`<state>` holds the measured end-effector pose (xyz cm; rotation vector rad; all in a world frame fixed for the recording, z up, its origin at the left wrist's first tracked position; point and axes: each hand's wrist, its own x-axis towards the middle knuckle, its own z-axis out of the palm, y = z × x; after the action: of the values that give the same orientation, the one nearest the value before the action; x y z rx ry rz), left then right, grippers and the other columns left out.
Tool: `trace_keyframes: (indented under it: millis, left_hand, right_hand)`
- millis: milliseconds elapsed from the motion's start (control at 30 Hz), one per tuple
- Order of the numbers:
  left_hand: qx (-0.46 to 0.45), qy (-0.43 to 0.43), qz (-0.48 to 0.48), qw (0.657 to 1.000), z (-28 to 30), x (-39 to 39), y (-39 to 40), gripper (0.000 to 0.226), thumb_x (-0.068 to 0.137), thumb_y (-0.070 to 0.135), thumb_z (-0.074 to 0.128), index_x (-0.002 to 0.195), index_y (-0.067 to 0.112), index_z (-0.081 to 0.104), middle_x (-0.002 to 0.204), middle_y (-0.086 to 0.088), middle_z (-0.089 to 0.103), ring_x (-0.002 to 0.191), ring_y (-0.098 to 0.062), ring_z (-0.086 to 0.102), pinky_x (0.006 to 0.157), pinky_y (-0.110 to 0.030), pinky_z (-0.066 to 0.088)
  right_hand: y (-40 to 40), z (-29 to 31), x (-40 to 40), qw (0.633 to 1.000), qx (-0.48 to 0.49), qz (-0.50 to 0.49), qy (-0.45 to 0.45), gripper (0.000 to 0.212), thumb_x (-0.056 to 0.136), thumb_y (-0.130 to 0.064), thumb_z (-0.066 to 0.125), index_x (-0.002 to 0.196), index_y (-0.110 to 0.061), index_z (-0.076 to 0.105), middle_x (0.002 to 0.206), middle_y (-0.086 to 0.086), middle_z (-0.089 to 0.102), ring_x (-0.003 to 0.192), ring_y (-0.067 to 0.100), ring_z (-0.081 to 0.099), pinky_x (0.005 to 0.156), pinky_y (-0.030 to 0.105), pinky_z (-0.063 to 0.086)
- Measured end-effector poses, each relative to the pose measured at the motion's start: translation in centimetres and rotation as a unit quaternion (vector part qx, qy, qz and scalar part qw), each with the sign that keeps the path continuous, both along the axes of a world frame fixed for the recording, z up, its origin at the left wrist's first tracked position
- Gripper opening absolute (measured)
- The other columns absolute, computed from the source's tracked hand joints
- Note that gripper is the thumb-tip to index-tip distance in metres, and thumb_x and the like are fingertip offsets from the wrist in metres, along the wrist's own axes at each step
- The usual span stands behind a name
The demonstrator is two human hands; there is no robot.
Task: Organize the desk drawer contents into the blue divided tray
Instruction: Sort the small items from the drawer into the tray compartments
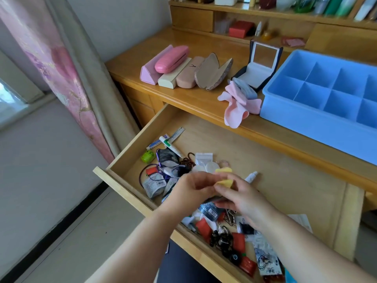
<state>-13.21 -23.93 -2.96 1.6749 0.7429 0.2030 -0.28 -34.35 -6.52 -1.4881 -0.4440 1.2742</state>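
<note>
The open wooden drawer [285, 160] holds a jumble of small items: tubes [170, 145], a green case [147, 156], foil packets [154, 185], red pouches [204, 227] and key rings [222, 240]. Above the pile, my left hand [189, 190] and my right hand [242, 199] meet and both pinch a small yellow piece [224, 177]. The blue divided tray [306, 121] stands on the desk at the right, its visible compartments bare.
Several glasses cases [175, 66] lie in a row on the desk. An open jewellery box [259, 66] and pink and blue cloths [238, 101] sit beside the tray. Shelves with boxes rise behind. A pink curtain [61, 78] hangs at the left.
</note>
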Motion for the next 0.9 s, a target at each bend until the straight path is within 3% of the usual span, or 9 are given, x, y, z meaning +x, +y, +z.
trace_keyframes:
  millis: [67,133,300,400,500,600,667,767,900]
  left_hand:
    - [0.027,0.029,0.015,0.999,0.0,-0.4,1.2,0.017,0.088,0.012,0.062,0.091,0.027,0.070,0.086,0.008,0.073,0.078,-0.004,0.068,0.073,-0.014,0.054]
    - [0.173,0.158,0.001,0.972,-0.7,-1.3,3.0,0.008,0.086,0.018,0.062,0.085,0.022,0.069,0.078,0.012,0.067,0.068,-0.005,0.062,0.065,-0.016,0.053]
    - [0.335,0.445,-0.267,0.786,-3.4,-1.1,1.4,0.013,0.084,0.031,0.058,0.081,0.018,0.059,0.075,0.005,0.055,0.075,-0.021,0.056,0.059,-0.030,0.044]
    - [0.363,0.483,-0.270,0.750,-4.8,-0.8,0.6,0.012,0.087,0.019,0.056,0.099,0.015,0.059,0.099,-0.001,0.062,0.094,-0.024,0.062,0.063,-0.031,0.041]
    - [0.368,0.450,-0.211,0.786,-4.2,-0.8,1.0,0.013,0.091,0.018,0.050,0.098,0.014,0.061,0.097,-0.001,0.062,0.092,-0.023,0.062,0.063,-0.030,0.043]
    - [0.274,0.244,-0.056,0.929,-2.0,-0.8,1.4,0.015,0.092,0.029,0.054,0.084,0.017,0.060,0.079,0.003,0.062,0.072,-0.014,0.061,0.063,-0.028,0.048]
    - [0.136,0.085,0.023,0.987,-0.2,-0.4,0.8,0.014,0.092,0.026,0.057,0.082,0.017,0.059,0.076,-0.001,0.067,0.068,-0.012,0.064,0.068,-0.029,0.055]
    - [-0.061,-0.086,0.080,0.991,1.4,0.7,-0.3,0.010,0.093,0.018,0.057,0.084,0.014,0.060,0.079,-0.009,0.070,0.075,-0.019,0.067,0.074,-0.034,0.056]
    - [-0.112,-0.162,0.044,0.979,1.4,1.9,-1.9,0.017,0.087,0.010,0.065,0.078,0.024,0.069,0.086,0.003,0.072,0.077,-0.015,0.067,0.067,-0.017,0.051]
  right_hand:
    - [-0.2,-0.2,0.5,0.995,-0.038,-0.032,-0.092,0.017,0.088,-0.014,0.064,0.100,-0.025,0.069,0.092,0.003,0.072,0.073,0.018,0.071,0.065,0.028,0.056]
    - [-0.9,-0.7,1.8,0.987,-0.074,-0.083,-0.117,0.014,0.090,-0.014,0.062,0.089,-0.025,0.070,0.092,0.006,0.072,0.069,0.021,0.069,0.068,0.036,0.057]
    - [-2.6,-1.0,3.1,0.985,-0.068,-0.123,-0.102,0.026,0.094,-0.017,0.054,0.076,-0.024,0.072,0.078,0.000,0.073,0.073,0.016,0.068,0.063,0.031,0.052]
    - [-2.9,-0.7,2.8,0.990,-0.047,-0.117,-0.056,0.023,0.096,-0.017,0.051,0.083,-0.018,0.069,0.073,-0.003,0.073,0.070,0.013,0.068,0.059,0.026,0.052]
    - [-3.2,-0.4,2.7,0.993,-0.045,-0.098,-0.049,0.016,0.095,-0.014,0.053,0.087,-0.016,0.067,0.073,-0.003,0.073,0.068,0.012,0.069,0.064,0.027,0.057]
    - [-3.1,0.4,2.5,0.994,-0.043,-0.070,-0.071,0.015,0.093,-0.009,0.055,0.087,-0.014,0.068,0.074,-0.003,0.072,0.062,0.009,0.068,0.068,0.028,0.056]
    - [-2.7,0.9,2.1,0.996,-0.020,-0.069,-0.044,0.016,0.093,-0.006,0.054,0.087,-0.012,0.067,0.080,0.002,0.070,0.063,0.013,0.068,0.064,0.026,0.056]
    - [-2.2,1.6,1.8,0.997,0.018,-0.070,0.022,0.018,0.096,-0.008,0.049,0.095,-0.015,0.066,0.091,0.010,0.072,0.078,0.026,0.070,0.071,0.033,0.055]
    - [-1.7,2.5,1.8,0.995,0.052,-0.080,0.041,0.022,0.094,-0.005,0.052,0.111,-0.017,0.059,0.099,0.011,0.073,0.088,0.030,0.071,0.082,0.039,0.054]
